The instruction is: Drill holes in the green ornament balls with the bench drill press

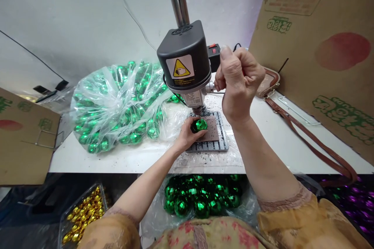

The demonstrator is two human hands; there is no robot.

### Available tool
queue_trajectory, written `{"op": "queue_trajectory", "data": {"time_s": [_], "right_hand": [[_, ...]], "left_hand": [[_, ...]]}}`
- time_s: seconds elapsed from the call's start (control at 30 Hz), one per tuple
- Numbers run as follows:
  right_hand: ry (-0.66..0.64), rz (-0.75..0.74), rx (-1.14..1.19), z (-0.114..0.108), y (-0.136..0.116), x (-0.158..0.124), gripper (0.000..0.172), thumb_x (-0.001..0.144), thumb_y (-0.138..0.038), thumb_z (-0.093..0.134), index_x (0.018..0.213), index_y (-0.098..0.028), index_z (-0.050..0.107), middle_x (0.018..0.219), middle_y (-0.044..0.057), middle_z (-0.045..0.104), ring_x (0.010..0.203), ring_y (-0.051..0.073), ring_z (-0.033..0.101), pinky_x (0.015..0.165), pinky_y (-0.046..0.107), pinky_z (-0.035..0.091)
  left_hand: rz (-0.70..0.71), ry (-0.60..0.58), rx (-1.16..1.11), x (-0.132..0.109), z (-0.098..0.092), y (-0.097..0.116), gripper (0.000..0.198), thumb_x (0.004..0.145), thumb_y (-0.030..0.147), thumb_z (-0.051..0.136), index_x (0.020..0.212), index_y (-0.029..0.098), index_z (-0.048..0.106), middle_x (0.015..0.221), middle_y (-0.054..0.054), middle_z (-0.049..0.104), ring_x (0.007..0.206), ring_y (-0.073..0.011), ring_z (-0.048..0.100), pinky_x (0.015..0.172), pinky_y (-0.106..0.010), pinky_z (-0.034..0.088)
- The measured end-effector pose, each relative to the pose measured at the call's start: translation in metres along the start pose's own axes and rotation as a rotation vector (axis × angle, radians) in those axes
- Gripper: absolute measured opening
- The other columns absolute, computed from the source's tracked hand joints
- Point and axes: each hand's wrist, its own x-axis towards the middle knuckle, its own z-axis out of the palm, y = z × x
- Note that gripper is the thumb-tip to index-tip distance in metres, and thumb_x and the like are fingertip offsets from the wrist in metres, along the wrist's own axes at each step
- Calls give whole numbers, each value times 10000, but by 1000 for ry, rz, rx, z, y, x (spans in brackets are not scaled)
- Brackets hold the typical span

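Note:
Under the drill press (187,56), my left hand (187,134) holds a shiny green ball (200,125) between thumb and fingers, over a brownish board (212,132) on the slotted metal base (223,140). The ball sits just below the drill's chuck; its contact with the bit cannot be made out. My right hand (241,79) is raised at the machine's right side, fingers curled closed round the feed handle, which is mostly hidden in the grip. Dark specks lie scattered around the base.
A clear bag of green balls (117,105) lies left of the drill; more green balls (201,198) are below the table edge. Cardboard boxes (321,46) flank the white table (117,163). A brown strap (309,140) lies right. Gold balls (86,212) and purple balls (356,202) sit below.

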Motion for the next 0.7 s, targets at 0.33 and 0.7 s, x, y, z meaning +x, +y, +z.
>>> {"op": "queue_trajectory", "data": {"time_s": [0.33,0.7], "right_hand": [[-74,35,-26,-2,3,8,533,912,-555,617,617,-229,314,533,-75,314,448,41,276,442,243,285],[28,-226,-23,-13,13,-27,516,962,-297,615,575,-205,286,512,-62,237,423,46,262,449,285,216]], "left_hand": [[-54,62,-111,-9,17,1,512,805,348,818,1238,193,594,1170,-102,686,1077,-268,666,966,-445,544],[-34,63,-155,-9,18,-2,510,808,346,827,1240,206,594,1206,-99,674,1124,-272,649,1004,-448,526]]}}
